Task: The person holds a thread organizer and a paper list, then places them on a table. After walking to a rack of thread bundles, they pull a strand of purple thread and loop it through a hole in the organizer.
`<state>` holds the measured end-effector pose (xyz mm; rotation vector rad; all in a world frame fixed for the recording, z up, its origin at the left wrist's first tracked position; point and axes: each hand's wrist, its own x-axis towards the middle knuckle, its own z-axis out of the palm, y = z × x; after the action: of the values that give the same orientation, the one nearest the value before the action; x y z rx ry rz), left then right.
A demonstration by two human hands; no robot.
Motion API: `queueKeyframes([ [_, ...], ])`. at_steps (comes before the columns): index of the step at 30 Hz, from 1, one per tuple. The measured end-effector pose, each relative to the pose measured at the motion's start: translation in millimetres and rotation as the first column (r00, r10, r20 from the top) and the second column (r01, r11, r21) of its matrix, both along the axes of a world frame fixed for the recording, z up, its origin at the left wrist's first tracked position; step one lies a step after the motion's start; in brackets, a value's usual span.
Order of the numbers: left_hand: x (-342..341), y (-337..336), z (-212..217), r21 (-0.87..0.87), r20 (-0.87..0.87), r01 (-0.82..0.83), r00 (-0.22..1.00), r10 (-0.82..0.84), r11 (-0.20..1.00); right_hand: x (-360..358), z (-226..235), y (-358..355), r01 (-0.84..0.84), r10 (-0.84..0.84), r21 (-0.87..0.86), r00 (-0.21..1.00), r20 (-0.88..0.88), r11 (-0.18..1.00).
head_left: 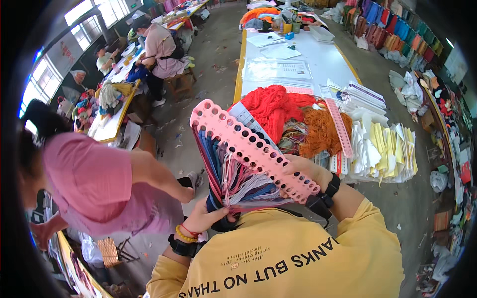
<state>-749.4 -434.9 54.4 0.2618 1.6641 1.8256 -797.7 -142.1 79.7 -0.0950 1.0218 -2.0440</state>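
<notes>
A long pink thread-holder board [248,149] with rows of round holes slants across in front of my chest. Embroidery threads [233,174] in blue, navy, pink, red and pale grey hang from its holes. My right hand [305,171] is closed around the board's right end. Lower down, my left hand [206,218] is closed on the gathered bundle of threads, thumb on top. Behind the board shows part of a printed sheet [246,116]; what holds it is hidden. Dark bands circle both my wrists.
On the table [318,57] ahead lie red yarn [271,107], orange-brown yarn [320,131], another pink holed board [339,129] and stacked white and yellow papers [382,149]. A person in pink [94,184] stands close on my left. Others work at a far-left table.
</notes>
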Motion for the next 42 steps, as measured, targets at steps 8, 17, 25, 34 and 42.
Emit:
queueKeyframes([
  [8,20,29,-24,-0.707,-0.580,-0.472,0.813,-0.051,0.526,-26,8,-10,-0.198,0.202,0.241,0.979,0.010,0.950],
  [17,71,4,-43,0.499,0.408,-0.321,0.906,0.109,0.805,-54,24,-18,-0.349,0.364,0.215,0.931,-0.032,0.912],
  [25,57,21,-39,0.459,0.309,-0.207,0.949,0.063,0.864,-74,35,-38,-0.317,0.386,0.310,0.902,-0.195,0.896],
  [34,33,17,-39,0.254,0.034,-0.473,0.876,0.481,0.844,-91,-3,-41,-0.290,0.291,0.174,0.957,0.019,0.941],
  [42,25,46,-67,-0.009,-0.437,-0.589,0.729,0.526,0.808,-90,7,-37,-0.364,0.374,0.313,0.927,0.029,0.877],
])
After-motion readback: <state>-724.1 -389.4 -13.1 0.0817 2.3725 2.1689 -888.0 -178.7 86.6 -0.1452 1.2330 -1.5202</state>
